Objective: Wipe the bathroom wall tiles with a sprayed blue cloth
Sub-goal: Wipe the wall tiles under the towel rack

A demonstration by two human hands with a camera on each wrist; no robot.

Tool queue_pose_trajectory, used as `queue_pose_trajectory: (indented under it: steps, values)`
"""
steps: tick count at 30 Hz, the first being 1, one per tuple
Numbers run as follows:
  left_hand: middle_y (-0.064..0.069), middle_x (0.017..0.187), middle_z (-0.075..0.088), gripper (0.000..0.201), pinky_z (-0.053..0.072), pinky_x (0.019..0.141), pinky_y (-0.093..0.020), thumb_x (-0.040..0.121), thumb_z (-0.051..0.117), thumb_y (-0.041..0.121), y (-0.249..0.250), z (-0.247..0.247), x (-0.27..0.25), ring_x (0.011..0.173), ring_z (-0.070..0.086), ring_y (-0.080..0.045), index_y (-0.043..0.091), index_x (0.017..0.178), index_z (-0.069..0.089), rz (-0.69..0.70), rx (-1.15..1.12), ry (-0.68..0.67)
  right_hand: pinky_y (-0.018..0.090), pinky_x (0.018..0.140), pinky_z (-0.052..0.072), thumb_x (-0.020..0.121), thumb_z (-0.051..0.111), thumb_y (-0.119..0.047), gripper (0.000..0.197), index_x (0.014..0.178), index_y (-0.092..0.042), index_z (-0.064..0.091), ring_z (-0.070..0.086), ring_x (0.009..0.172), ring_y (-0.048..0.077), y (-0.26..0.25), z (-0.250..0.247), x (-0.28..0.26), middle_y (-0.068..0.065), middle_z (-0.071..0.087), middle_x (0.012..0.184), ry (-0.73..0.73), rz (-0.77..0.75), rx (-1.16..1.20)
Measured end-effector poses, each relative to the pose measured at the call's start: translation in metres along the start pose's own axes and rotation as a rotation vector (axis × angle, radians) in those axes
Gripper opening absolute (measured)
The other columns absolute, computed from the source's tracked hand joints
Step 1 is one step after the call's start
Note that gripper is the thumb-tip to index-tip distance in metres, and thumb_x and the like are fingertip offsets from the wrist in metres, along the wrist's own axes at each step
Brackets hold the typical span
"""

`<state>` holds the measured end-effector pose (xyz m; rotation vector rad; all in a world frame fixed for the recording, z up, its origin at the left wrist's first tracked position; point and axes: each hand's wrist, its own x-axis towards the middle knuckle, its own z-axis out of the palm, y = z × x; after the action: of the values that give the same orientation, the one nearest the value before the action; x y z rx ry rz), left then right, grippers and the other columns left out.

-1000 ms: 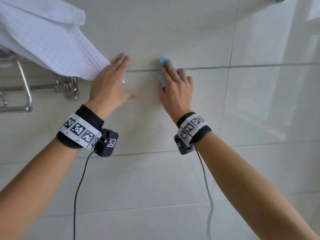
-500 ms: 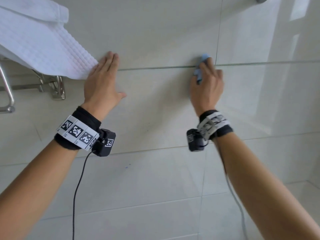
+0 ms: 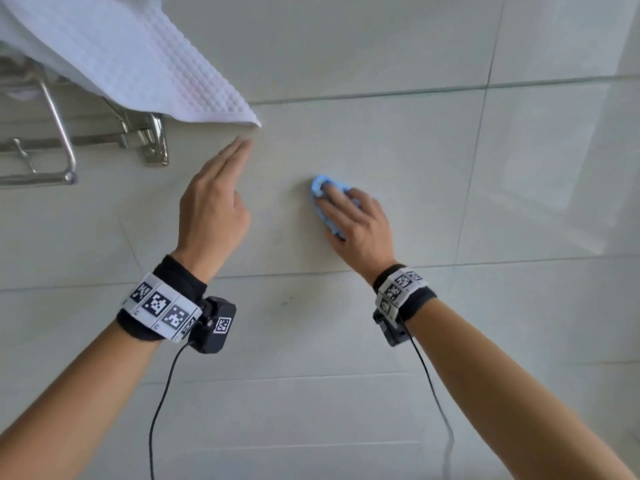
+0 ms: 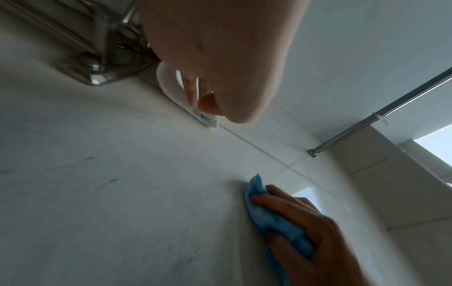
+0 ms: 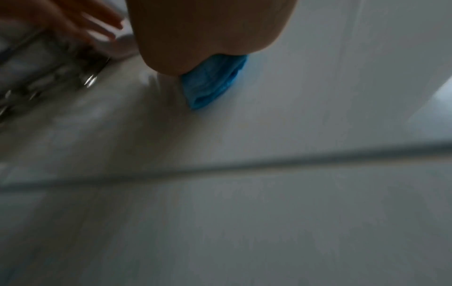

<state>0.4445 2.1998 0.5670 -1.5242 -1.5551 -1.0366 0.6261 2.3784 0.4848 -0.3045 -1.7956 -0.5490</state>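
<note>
The bunched blue cloth (image 3: 320, 187) lies against the pale wall tile (image 3: 398, 140), below the horizontal grout line. My right hand (image 3: 360, 226) grips it, fingers curled over the bundle, and presses it to the wall; the left wrist view shows the cloth (image 4: 276, 218) under those fingers (image 4: 288, 201). In the right wrist view the cloth (image 5: 212, 81) sticks out beneath my palm. My left hand (image 3: 214, 202) is to the left of the cloth, fingers straight and together, tips just under the white towel's corner. It holds nothing.
A white waffle towel (image 3: 131, 53) hangs over a chrome rack (image 3: 59, 143) at the upper left. A metal rod (image 4: 379, 114) meets the wall further right, near a window (image 4: 437, 147). Small dark specks mark the lower tile (image 3: 285, 302).
My right hand has carried the cloth down and to the left, from the grout line onto the middle of the tile. My left palm has come off the wall and turned edge-on.
</note>
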Motion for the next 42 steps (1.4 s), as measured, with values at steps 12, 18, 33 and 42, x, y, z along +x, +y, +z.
queue_pose_trajectory:
  steps: [12, 18, 33, 42]
  values:
    - [-0.012, 0.173, 0.016, 0.083, 0.023, 0.128, -0.039, 0.084, 0.044, -0.015, -0.043, 0.002, -0.037, 0.16, 0.017, -0.027, 0.006, 0.163, 0.026, -0.2, 0.214, -0.207, 0.042, 0.086, 0.044, 0.084, 0.067, -0.003, 0.054, 0.137, -0.016, 0.068, 0.053, 0.112, 0.031, -0.035, -0.018, -0.006, 0.002, 0.062, 0.146, -0.033, -0.01, 0.051]
    - [-0.011, 0.173, 0.018, 0.088, 0.02, 0.128, -0.034, 0.08, 0.042, -0.017, -0.064, -0.001, -0.032, 0.16, 0.018, -0.026, 0.007, 0.163, 0.026, -0.212, 0.214, -0.118, 0.047, 0.118, 0.037, 0.09, 0.058, -0.001, 0.059, 0.148, -0.009, 0.056, 0.045, 0.143, 0.036, -0.008, -0.007, 0.092, 0.011, 0.049, 0.158, 0.188, 0.289, 0.081]
    - [-0.013, 0.17, 0.027, 0.081, 0.024, 0.127, -0.029, 0.082, 0.035, -0.016, -0.134, -0.01, -0.092, 0.158, 0.025, -0.025, 0.004, 0.16, 0.033, -0.204, 0.144, -0.137, 0.048, 0.113, 0.046, 0.097, 0.065, -0.007, 0.038, 0.135, -0.01, 0.07, 0.057, 0.137, 0.031, -0.103, 0.099, 0.004, 0.008, 0.062, 0.146, 0.065, -0.135, 0.109]
    - [-0.011, 0.171, 0.026, 0.084, 0.024, 0.128, -0.032, 0.081, 0.037, -0.018, -0.162, -0.035, -0.095, 0.159, 0.023, -0.025, 0.005, 0.161, 0.031, -0.201, 0.132, -0.189, 0.048, 0.111, 0.047, 0.095, 0.062, 0.009, 0.046, 0.137, -0.008, 0.067, 0.056, 0.138, 0.032, -0.142, 0.091, -0.027, 0.009, 0.059, 0.149, -0.096, -0.059, 0.231]
